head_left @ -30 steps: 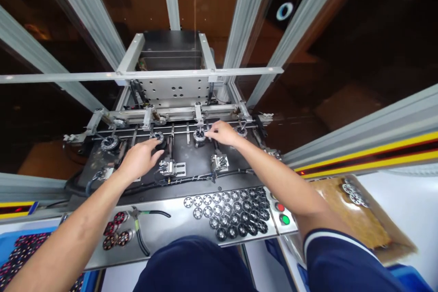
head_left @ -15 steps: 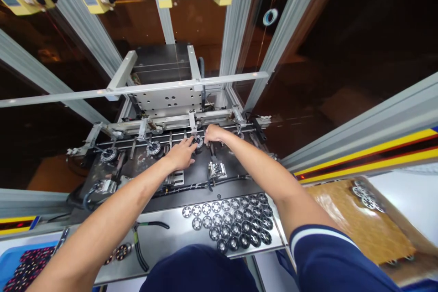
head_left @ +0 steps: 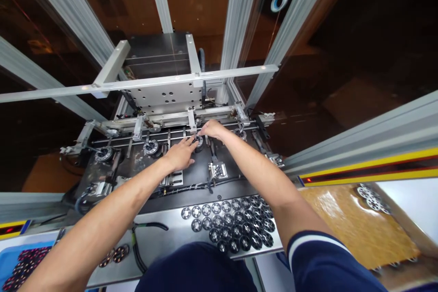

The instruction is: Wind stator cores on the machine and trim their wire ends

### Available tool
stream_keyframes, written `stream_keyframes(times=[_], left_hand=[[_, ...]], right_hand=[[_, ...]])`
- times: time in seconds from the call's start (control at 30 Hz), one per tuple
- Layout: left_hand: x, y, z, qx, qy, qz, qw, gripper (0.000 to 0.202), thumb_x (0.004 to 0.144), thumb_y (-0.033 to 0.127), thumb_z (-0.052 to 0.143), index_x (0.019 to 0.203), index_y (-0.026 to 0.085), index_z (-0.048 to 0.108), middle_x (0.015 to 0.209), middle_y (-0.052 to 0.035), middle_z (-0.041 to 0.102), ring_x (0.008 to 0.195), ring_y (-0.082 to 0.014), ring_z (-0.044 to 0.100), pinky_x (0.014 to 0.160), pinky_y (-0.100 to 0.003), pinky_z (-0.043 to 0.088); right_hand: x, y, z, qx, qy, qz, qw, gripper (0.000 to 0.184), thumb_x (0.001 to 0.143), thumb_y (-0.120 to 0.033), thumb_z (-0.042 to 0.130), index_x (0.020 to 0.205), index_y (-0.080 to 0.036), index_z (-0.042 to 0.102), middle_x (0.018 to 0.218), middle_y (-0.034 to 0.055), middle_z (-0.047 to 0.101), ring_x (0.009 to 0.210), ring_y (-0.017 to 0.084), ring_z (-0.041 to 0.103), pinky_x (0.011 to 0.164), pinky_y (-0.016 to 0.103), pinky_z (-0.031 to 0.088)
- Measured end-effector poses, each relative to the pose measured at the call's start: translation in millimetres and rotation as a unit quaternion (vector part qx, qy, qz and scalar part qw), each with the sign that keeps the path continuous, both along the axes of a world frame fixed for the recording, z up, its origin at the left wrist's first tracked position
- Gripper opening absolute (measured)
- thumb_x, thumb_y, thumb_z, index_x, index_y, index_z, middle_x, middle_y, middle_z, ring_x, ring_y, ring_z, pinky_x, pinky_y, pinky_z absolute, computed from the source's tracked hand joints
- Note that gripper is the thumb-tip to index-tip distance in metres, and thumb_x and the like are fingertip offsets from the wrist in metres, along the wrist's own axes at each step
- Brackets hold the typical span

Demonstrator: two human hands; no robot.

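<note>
A round slotted stator (head_left: 199, 143) sits on a fixture in the middle of the dark machine bed. My left hand (head_left: 181, 153) reaches to it from the left, palm down, with stretched fingers touching its left edge. My right hand (head_left: 211, 128) is just behind and to the right of the same stator. Its fingers are pinched together near the rim; whatever is between them is too small to make out. To the left, two more stators, one nearer (head_left: 151, 147) and one farther (head_left: 104, 153), sit on their own fixtures.
Rows of stators cover the right of the metal ledge (head_left: 164, 242). Pliers (head_left: 137, 248) lie left of them. A blue tray (head_left: 8, 255) holds wound parts at far left. A crossbar (head_left: 143, 83) spans the machine. A brown-lined box (head_left: 356, 223) stands at right.
My right hand has shifted slightly left, closer to the middle stator's back edge. My left hand stays on that stator. The whole view has tilted a little.
</note>
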State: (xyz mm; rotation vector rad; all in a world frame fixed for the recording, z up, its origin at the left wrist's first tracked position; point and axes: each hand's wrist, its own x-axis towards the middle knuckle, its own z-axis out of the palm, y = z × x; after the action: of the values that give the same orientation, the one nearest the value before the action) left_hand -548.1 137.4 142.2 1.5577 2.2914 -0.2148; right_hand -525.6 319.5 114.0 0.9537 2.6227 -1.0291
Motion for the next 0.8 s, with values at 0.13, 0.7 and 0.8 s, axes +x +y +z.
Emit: stream_keyframes(times=[0.13,0.7,0.8], left_hand=[[-4,-2,-4.1,-0.005,-0.01,-0.004,1.0,0.081,0.079,0.024,0.068,0.151,0.019,0.031,0.163,-0.0127,0.02,0.146,-0.0331,0.031,0.115,-0.041,0.036],[14,-8,18.9,0.105,-0.009,-0.05,0.993,0.052,0.096,0.039,0.04,0.137,0.01,0.052,0.143,-0.0165,0.054,0.131,-0.0263,0.054,0.111,-0.039,0.042],[30,31,21.4,0.131,-0.023,-0.103,0.986,0.05,0.096,0.038,0.041,0.137,0.012,0.053,0.147,-0.0138,0.051,0.137,-0.0227,0.047,0.116,-0.035,0.034]], right_hand=[[11,-9,-8.5,-0.072,0.0,0.048,0.996,0.031,0.093,-0.035,0.061,0.116,-0.014,0.061,0.116,0.0069,0.064,0.099,0.021,0.064,0.083,0.04,0.057],[126,27,67.3,0.084,0.077,0.057,0.992,0.02,0.085,-0.035,0.07,0.084,-0.016,0.072,0.091,0.0031,0.074,0.094,0.017,0.067,0.087,0.028,0.048],[147,61,67.5,0.132,0.016,0.011,0.991,0.019,0.087,-0.033,0.068,0.089,-0.014,0.07,0.095,0.0058,0.072,0.095,0.02,0.067,0.089,0.035,0.05]])
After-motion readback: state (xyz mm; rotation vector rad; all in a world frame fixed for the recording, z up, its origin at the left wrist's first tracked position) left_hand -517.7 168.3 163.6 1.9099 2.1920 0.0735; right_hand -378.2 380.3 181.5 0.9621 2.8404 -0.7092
